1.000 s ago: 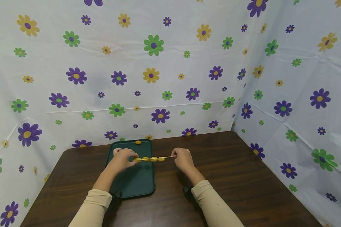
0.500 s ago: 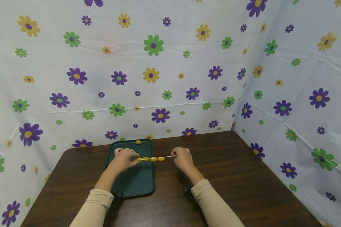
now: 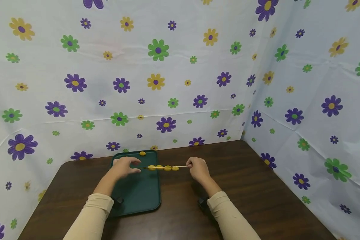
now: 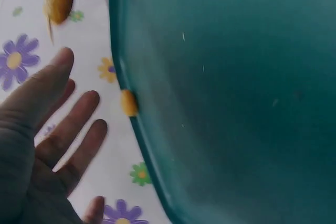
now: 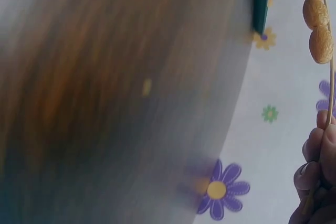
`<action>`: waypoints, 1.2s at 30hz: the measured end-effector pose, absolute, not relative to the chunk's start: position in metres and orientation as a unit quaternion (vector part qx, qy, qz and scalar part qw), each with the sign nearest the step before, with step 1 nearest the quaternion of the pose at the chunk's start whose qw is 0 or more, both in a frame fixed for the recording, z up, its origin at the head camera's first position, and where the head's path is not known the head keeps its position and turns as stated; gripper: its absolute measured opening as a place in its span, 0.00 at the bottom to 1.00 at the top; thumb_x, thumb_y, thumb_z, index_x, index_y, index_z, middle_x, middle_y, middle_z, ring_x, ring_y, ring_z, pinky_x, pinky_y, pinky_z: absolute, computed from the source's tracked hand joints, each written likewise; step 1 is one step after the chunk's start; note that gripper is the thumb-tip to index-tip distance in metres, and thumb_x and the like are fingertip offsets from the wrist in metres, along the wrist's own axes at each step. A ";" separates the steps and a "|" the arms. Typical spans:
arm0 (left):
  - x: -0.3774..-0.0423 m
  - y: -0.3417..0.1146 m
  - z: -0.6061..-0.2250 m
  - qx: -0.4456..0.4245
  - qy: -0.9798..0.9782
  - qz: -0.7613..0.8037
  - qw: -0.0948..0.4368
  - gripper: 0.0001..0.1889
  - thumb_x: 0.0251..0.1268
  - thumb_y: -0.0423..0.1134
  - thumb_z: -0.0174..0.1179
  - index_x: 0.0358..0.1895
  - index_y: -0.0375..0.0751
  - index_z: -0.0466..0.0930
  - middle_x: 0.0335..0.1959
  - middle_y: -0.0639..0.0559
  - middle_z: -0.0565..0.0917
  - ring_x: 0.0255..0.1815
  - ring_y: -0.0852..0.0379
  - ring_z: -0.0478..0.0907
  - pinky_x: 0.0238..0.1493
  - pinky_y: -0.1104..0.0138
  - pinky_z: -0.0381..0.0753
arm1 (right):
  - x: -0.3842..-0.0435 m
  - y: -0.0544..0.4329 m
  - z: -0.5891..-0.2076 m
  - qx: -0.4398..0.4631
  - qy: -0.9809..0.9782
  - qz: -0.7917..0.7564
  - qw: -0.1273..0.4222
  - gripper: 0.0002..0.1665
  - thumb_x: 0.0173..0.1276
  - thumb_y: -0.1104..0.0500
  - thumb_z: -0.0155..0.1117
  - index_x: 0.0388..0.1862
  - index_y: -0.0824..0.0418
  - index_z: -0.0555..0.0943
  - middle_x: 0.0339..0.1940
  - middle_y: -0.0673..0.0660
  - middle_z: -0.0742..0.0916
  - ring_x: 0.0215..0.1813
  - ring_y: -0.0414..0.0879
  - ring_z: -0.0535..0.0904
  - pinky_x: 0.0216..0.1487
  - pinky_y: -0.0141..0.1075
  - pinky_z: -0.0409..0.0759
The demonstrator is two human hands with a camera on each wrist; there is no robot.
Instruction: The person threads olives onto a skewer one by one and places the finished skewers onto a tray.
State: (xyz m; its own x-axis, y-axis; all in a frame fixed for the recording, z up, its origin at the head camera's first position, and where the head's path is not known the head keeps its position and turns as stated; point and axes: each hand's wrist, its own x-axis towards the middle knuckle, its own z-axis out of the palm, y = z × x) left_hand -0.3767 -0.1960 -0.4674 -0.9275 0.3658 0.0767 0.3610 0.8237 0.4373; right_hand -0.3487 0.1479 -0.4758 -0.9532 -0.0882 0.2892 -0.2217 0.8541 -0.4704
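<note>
My right hand (image 3: pixel 199 169) pinches the right end of a thin wooden skewer (image 3: pixel 183 166), its fingers curled round the stick in the right wrist view. Several small yellow oval pieces (image 5: pixel 321 44), wrinkled like dates, are threaded along it, with the pointed tip bare at the left. The skewer is held level, partly over the dark green tray (image 3: pixel 138 200). Just left of that tip, my left hand (image 3: pixel 123 168) holds nothing, its thumb and fingers spread apart. One more yellow oval piece (image 3: pixel 142 153) lies at the tray's far edge.
The tray rests on a dark brown wooden table (image 3: pixel 180 206), left of the middle. Behind the table and along its right side hangs a white sheet (image 3: pixel 180 126) printed with flowers. A tiny pale scrap (image 5: pixel 147 87) lies on the wood.
My left hand has let go of the skewer's left end and drawn away to the left, fingers parted. My right hand still holds the skewer, slightly farther right in the head view.
</note>
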 end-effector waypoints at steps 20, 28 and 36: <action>-0.425 -0.199 -0.498 0.075 0.981 0.180 0.012 0.26 0.71 0.36 0.60 0.70 0.34 0.71 0.68 0.29 0.73 0.68 0.29 0.67 0.61 0.25 0.59 | -0.355 0.173 -0.483 0.040 -0.956 0.266 0.119 0.11 0.66 0.73 0.64 0.32 0.57 0.86 0.31 0.50 0.86 0.37 0.48 0.79 0.48 0.48 0.80; -0.440 -0.186 -0.500 0.112 0.979 0.168 -0.023 0.18 0.67 0.35 0.65 0.58 0.34 0.78 0.53 0.35 0.81 0.55 0.34 0.76 0.56 0.30 0.67 | -0.360 0.181 -0.483 0.019 -0.958 0.262 0.118 0.12 0.66 0.72 0.65 0.31 0.55 0.85 0.30 0.50 0.85 0.37 0.49 0.80 0.49 0.48 0.80; -0.453 -0.170 -0.506 0.147 0.971 0.186 -0.042 0.08 0.63 0.35 0.71 0.37 0.39 0.80 0.32 0.47 0.82 0.33 0.48 0.78 0.46 0.41 0.74 | -0.366 0.191 -0.484 0.011 -0.958 0.258 0.123 0.12 0.66 0.73 0.64 0.31 0.56 0.85 0.30 0.50 0.86 0.38 0.49 0.80 0.49 0.48 0.80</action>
State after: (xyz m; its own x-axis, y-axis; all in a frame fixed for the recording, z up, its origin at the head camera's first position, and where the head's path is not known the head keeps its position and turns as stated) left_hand -0.4532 -0.1697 -0.5062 -0.9530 0.2705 0.1366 0.3019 0.8877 0.3477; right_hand -0.3657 0.1906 -0.4844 -0.9695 0.0419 0.2413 -0.0847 0.8669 -0.4912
